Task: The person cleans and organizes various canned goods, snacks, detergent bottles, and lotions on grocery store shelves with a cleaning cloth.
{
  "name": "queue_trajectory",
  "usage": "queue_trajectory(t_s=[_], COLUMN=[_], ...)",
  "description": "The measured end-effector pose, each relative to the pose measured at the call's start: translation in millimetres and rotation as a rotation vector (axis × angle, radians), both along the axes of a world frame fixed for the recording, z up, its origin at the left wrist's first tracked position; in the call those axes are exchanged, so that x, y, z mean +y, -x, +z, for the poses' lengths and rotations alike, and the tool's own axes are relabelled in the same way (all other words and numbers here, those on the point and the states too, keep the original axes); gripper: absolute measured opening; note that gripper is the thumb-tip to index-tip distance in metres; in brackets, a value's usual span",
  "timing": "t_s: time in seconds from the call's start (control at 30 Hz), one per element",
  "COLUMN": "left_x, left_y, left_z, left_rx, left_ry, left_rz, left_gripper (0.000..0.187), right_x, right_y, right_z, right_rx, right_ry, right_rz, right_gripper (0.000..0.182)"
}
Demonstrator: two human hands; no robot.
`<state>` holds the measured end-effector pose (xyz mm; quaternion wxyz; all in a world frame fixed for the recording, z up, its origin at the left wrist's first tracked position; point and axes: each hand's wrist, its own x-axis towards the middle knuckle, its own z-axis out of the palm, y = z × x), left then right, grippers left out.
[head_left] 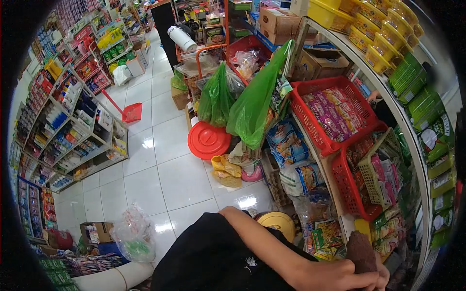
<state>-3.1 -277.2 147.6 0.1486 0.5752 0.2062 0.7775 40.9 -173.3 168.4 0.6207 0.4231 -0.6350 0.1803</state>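
My left hand [335,275] is at the lower right, with its fingers closed round a brown, rough-looking cloth [360,252]. My left forearm reaches in from the black sleeve. Part of my right hand [383,275] shows at the far side of the same cloth, pressed against it, mostly hidden and cut off by the bottom edge. Just above the cloth is a yellow strip [362,227] on the shelf edge. Packets of snacks [325,237] hang or lie left of the hands.
Red baskets [318,127] of packets and a beige basket [365,169] sit on the right rack. Yellow tubs [378,57] stand above. Green bags [257,106], a red lidded bucket [208,139] and a gold round lid [276,222] are nearby. A red dustpan [131,112] lies on white tiles.
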Motion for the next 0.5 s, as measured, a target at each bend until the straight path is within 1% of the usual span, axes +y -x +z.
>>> queue_trajectory(t_s=[0.03, 0.07, 0.1, 0.2, 0.27, 0.3, 0.33, 0.37, 0.43, 0.5], left_x=[2, 4, 5, -9, 2, 2, 0, -7, -14, -17], left_y=[-2, -6, -8, -2, -6, -7, -6, -3, 9, 19], left_z=[1, 1, 1, 4, 1, 0, 4, 8, 16, 19], left_rx=[-0.011, -0.023, -0.039, 0.087, 0.032, 0.015, -0.003, -0.009, 0.026, 0.099], left_ry=[-0.041, -0.080, -0.118, 0.030, -0.081, -0.077, -0.073, -0.010, 0.047, 0.043], left_rz=[0.032, 0.063, 0.095, 0.056, 0.054, 0.048, 0.042, 0.030, -0.004, -0.044], left_gripper=[0.024, 0.024, 0.024, 0.023, 0.022, 0.023, 0.026, 0.030, 0.042, 0.055], right_x=[-3, -7, -5, 0, 2, 3, 4, 4, 5, 5], right_y=[1, 0, 4, 5, 6, 6, 7, 8, 8, 10], right_z=[2, -1, -3, -5, -7, -7, -8, -8, -9, -10], right_rx=[0.031, 0.071, 0.033, 0.001, -0.009, -0.018, -0.025, -0.028, -0.036, -0.047], right_ry=[-0.017, 0.066, 0.027, -0.010, -0.021, -0.027, -0.030, -0.036, -0.048, -0.056], right_rz=[0.016, -0.044, 0.006, 0.069, 0.095, 0.107, 0.118, 0.124, 0.141, 0.154], right_gripper=[0.022, 0.022, 0.022, 0.021, 0.020, 0.019, 0.019, 0.019, 0.018, 0.017])
